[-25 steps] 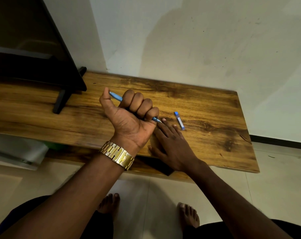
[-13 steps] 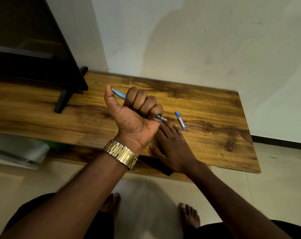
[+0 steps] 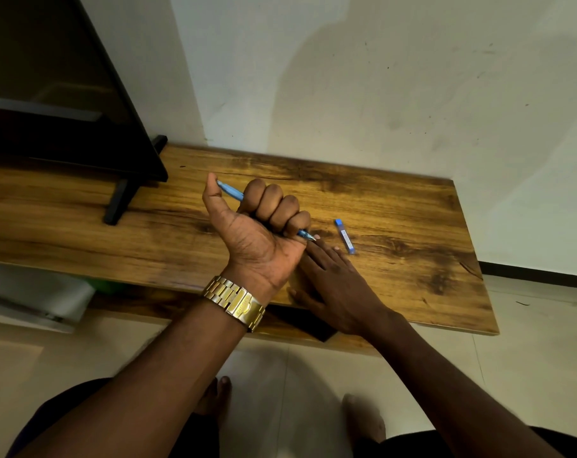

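My left hand (image 3: pixel 260 233), palm up and with a gold watch on the wrist, grips a blue mechanical pencil (image 3: pixel 231 192) in its fist. The thumb sits on the pencil's back end and the tip pokes out past the little finger. My right hand (image 3: pixel 333 279) lies flat on the wooden table (image 3: pixel 412 233), fingers straight, just under the pencil's tip. A small blue and clear lead tube (image 3: pixel 344 236) lies on the table to the right of my right hand's fingertips, not touched.
A black TV screen (image 3: pixel 59 104) on a black foot (image 3: pixel 118 203) stands at the table's back left. A white wall runs behind the table. My bare feet stand on pale floor tiles below the table's front edge.
My left hand with the pencil has lifted slightly and shifted a little to the right. My right hand stays flat on the table.
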`<state>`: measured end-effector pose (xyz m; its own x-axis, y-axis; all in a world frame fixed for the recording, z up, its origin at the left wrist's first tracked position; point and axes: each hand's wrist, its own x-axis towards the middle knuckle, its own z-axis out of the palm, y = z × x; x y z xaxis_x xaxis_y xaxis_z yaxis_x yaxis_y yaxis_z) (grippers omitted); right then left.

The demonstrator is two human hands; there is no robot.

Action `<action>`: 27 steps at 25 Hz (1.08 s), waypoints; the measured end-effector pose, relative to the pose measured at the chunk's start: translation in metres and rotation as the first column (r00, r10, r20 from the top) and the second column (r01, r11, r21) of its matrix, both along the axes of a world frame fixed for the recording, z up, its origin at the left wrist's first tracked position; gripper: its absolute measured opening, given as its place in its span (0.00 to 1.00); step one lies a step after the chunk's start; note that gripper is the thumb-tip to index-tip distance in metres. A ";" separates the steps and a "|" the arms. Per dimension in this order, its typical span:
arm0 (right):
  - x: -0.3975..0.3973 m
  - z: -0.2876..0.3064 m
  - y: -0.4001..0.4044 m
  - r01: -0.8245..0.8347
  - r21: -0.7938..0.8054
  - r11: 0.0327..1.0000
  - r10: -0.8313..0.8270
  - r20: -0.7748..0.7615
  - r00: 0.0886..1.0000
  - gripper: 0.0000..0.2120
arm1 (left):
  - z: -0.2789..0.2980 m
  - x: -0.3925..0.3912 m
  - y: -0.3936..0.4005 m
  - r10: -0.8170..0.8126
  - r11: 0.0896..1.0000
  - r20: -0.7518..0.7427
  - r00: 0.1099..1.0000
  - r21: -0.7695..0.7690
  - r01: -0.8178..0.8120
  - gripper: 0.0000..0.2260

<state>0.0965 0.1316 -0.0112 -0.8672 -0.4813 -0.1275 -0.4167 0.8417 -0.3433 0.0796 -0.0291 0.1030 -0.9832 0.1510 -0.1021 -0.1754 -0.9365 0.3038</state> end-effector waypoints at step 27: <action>0.018 0.045 -0.013 0.670 -0.735 -0.106 0.211 0.642 0.737 0.30 | -0.005 -0.006 -0.002 -0.026 0.998 0.000 1.000 0.065 0.026 0.29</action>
